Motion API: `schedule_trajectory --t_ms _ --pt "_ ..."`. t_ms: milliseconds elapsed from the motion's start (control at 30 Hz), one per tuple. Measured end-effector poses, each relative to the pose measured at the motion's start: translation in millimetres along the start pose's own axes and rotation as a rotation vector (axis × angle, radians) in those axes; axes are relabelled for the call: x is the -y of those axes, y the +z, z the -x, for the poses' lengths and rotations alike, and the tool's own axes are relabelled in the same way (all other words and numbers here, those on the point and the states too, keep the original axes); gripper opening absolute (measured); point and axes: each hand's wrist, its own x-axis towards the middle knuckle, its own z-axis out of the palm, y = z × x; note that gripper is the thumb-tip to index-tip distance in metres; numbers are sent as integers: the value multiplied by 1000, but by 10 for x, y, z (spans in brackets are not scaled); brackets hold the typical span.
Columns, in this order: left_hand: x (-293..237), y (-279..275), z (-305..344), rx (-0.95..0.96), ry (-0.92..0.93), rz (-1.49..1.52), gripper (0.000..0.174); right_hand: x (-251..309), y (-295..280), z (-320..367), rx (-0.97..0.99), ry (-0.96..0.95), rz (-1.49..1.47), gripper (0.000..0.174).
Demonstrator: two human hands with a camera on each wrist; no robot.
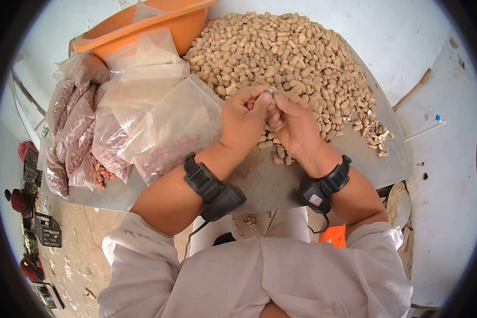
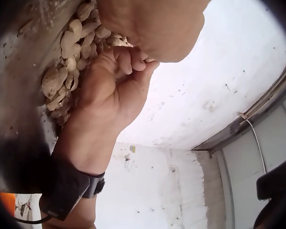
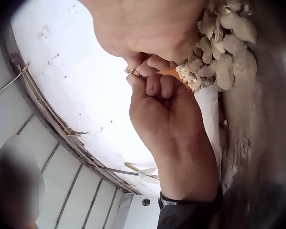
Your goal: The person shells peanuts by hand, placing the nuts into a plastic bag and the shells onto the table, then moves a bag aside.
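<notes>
Over the near edge of a peanut heap (image 1: pixel 281 50), my left hand (image 1: pixel 241 119) and right hand (image 1: pixel 300 124) meet at the fingertips. Between them they pinch a small peanut (image 1: pixel 272 90) with a pale shell, mostly covered by thumbs and fingers. Reddish kernels (image 1: pixel 250 103) show in the curled fingers of the left hand. The left wrist view has the right hand (image 2: pixel 109 93) with its fingers bent in beside the left. In the right wrist view, a bit of pale shell (image 3: pixel 133 71) shows at the left hand's (image 3: pixel 167 117) thumb tip.
Filled bags of red kernels (image 1: pixel 71 122) lie left on the grey table (image 1: pixel 270 185), beside flat clear bags (image 1: pixel 180 114) and loose kernels (image 1: pixel 102 175). An orange basin (image 1: pixel 148 29) stands behind. Broken shells (image 1: pixel 377 135) lie at right, near a white wall (image 1: pixel 445 175).
</notes>
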Motion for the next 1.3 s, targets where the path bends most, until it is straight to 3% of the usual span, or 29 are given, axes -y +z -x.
schedule_trajectory --t_ms 67,267,467,767,867,933,1133,1233,1300 --pt "-45 19 18 8 -24 28 13 -20 29 -1 -30 6 -31 12" --pt "55 15 -21 -20 288 -312 15 -33 74 11 -35 22 -119 11" --pt "69 32 -22 -41 304 -383 10 -24 86 -12 -24 12 -210 12" --pt "107 34 -23 30 275 -81 17 8 88 4 -16 -19 -237 15" --pt "85 42 -18 37 215 1 16 24 67 5 -2 -52 -194 14" --pt "54 17 3 30 15 152 17 38 57 -9 13 -88 -120 14" --pt "14 -38 12 12 -408 585 20 117 154 50 -45 -395 557 15" --pt "8 -50 -27 -12 -616 774 28 104 101 43 68 -555 907 14" --pt "43 -81 -43 1 -689 889 31 125 133 35 144 -792 1115 13"
